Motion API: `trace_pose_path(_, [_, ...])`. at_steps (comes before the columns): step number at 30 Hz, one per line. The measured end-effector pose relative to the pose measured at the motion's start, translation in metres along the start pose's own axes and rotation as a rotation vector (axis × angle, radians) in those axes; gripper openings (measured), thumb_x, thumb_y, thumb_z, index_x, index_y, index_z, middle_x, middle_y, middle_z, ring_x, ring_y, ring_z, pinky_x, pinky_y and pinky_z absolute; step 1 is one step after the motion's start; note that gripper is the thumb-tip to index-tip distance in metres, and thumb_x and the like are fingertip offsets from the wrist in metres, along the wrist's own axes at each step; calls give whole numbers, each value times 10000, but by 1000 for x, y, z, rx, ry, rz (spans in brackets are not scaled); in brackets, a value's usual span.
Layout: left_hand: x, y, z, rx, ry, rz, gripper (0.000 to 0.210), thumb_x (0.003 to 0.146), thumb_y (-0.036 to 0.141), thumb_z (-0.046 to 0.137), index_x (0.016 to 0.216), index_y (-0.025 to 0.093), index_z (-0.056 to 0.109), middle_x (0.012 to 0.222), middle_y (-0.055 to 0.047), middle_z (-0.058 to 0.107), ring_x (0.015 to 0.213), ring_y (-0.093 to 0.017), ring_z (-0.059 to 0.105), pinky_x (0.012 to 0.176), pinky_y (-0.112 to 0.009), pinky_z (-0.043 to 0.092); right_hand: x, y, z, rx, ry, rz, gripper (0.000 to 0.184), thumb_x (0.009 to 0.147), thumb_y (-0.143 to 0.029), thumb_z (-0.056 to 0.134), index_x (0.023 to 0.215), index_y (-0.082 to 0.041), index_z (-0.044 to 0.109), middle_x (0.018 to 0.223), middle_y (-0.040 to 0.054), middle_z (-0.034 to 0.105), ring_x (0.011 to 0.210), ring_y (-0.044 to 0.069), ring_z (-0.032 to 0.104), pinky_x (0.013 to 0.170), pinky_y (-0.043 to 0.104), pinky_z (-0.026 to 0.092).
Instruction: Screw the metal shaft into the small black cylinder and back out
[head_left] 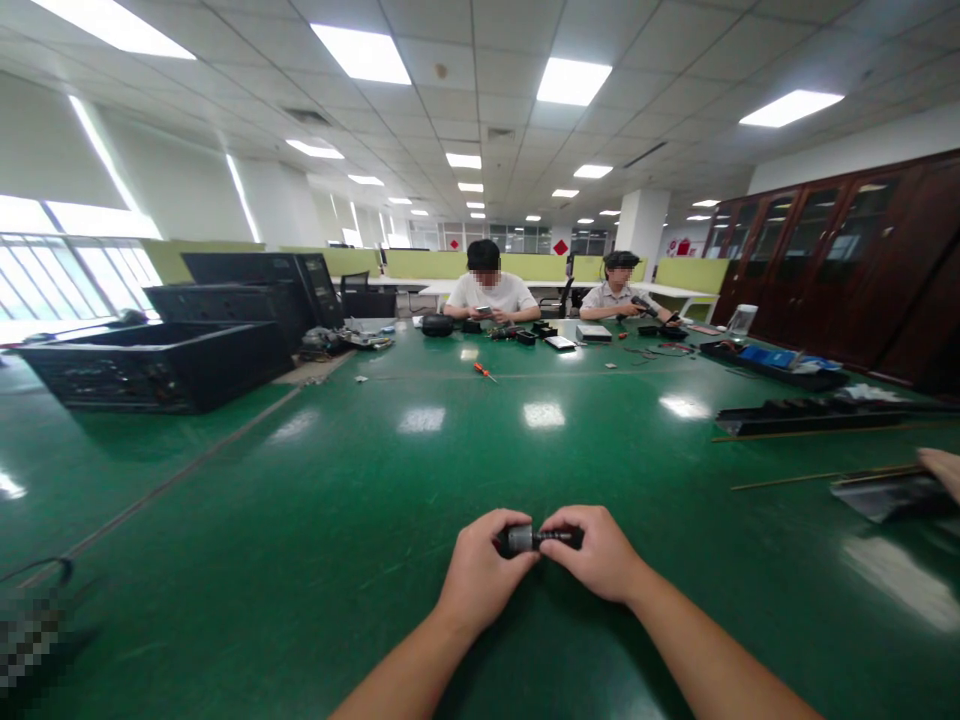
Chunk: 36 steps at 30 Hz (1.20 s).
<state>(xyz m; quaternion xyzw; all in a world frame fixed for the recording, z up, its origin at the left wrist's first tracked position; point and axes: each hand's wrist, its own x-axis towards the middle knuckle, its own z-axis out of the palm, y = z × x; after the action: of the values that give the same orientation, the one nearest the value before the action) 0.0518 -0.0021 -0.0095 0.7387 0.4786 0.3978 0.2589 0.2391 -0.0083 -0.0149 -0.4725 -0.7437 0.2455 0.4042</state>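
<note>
Both my hands are together over the near middle of the green table (420, 460). My left hand (476, 565) is closed around a small cylinder (520, 540) with a grey body and dark end. My right hand (600, 555) pinches a slim dark ridged piece (556, 537) in line with the cylinder. The two pieces meet between my fingertips; I cannot tell whether they are joined. My fingers hide much of both, and their exact kind does not show.
Farther off lies an orange-handled screwdriver (484, 372). Black computer cases (150, 365) stand at left. Black metal channels (817, 415) and a long thin rod (795, 480) lie at right, near another person's hand (943, 470). Two people sit across the table among small parts.
</note>
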Motion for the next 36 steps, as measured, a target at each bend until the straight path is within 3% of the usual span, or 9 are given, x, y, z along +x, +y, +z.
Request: trace_pose_path(36, [1, -3, -2, -17, 53, -8, 305, 636, 160, 732, 935, 220, 718, 894, -26, 732, 782, -203, 648, 727, -318, 526, 2, -2, -6, -18, 11, -3, 105, 769, -239, 656, 824, -189, 731, 722, 25, 705, 669, 165, 626, 628, 252, 460])
